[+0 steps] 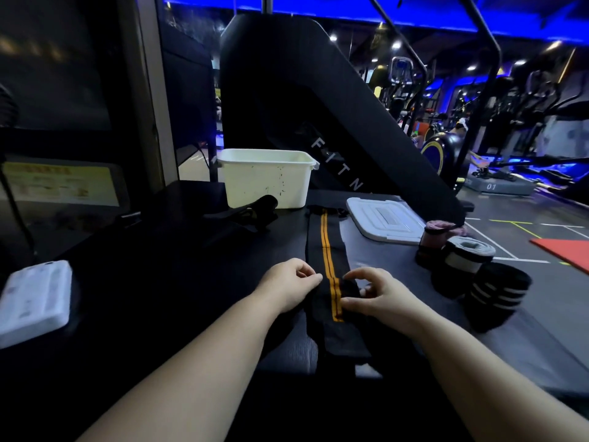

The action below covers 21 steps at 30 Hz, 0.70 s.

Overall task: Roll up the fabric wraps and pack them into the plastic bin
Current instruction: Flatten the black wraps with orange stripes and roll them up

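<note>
A long black wrap with two orange stripes [328, 247] lies stretched out on the dark mat, running away from me toward the white plastic bin [267, 177]. Its near end forms a small roll between my hands. My left hand [288, 287] pinches the roll's left edge with curled fingers. My right hand [379, 295] grips its right side, thumb and fingers curved around it. Three rolled wraps stand at the right: a pink one [435, 239], a grey and white one [467, 258] and a black one with white stripes [495, 298].
The bin's white lid [387, 220] lies flat right of the wrap. Another black wrap with a yellow mark [251, 213] lies loose in front of the bin. A white device [35, 301] sits at the left edge. A large black gym machine [318, 106] rises behind.
</note>
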{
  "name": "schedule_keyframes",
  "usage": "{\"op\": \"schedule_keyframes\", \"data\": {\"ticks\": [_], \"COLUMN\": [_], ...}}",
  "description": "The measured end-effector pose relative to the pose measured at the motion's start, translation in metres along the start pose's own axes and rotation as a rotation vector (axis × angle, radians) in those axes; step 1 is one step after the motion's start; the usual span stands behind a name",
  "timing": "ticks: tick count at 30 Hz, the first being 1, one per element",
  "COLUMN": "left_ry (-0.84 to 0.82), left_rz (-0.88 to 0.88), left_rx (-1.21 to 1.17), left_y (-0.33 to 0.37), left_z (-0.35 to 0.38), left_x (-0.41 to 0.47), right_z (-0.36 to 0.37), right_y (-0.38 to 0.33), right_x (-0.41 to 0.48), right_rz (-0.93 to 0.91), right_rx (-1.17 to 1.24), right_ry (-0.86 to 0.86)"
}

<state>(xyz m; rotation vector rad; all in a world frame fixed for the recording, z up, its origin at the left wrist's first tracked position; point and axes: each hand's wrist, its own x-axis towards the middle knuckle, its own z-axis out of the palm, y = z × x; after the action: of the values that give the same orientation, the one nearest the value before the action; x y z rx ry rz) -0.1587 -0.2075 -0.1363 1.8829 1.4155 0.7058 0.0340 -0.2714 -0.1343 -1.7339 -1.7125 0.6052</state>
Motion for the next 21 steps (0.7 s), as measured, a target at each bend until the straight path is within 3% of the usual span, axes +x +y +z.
{"op": "schedule_keyframes", "data": {"ticks": [5, 9, 13, 15, 21], "left_ry": [0.113, 0.162, -0.103, -0.218, -0.299], "left_rz": [0.052, 0.245, 0.338, 0.345, 0.404], "left_rx": [0.133, 0.071, -0.126, -0.103, -0.038], "left_y": [-0.001, -0.007, -0.008, -0.009, -0.008], "left_z": [0.011, 0.012, -0.001, -0.006, -0.010], "left_x": [-0.029, -0.048, -0.071, -0.080, -0.094], "right_z": [0.011, 0.010, 0.004, 0.003, 0.006], "right_y": [-0.002, 0.001, 0.001, 0.001, 0.005], "right_x": [-0.027, -0.049, -0.067, -0.073, -0.077], "right_rz": [-0.145, -0.250, -0.287, -0.284, -0.291], "right_rx": [0.097, 0.151, 0.051, 0.035, -0.005], "right_ry": [0.020, -0.033, -0.050, -0.067, -0.079]}}
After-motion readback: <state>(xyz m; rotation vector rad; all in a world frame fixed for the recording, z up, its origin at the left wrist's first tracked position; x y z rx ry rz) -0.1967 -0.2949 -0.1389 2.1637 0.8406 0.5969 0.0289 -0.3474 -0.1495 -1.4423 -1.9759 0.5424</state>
